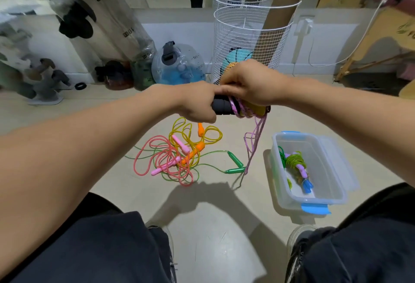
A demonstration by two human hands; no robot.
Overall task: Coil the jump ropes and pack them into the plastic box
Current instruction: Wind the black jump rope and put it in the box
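Observation:
My left hand grips the black handles of a jump rope held above the floor. My right hand holds the pink cord wound around those handles, over their yellow end. The loose rest of the pink cord hangs down to the floor. Below lies a tangle of pink, yellow-orange and green jump ropes. The clear plastic box with blue clips stands open at the right, with a coiled green and purple rope inside.
A white wire basket with balls stands behind my hands by the wall. Clear bags and a blue water jug sit at the back left. My knees and shoes fill the bottom of the view. The box lid lies open to the right.

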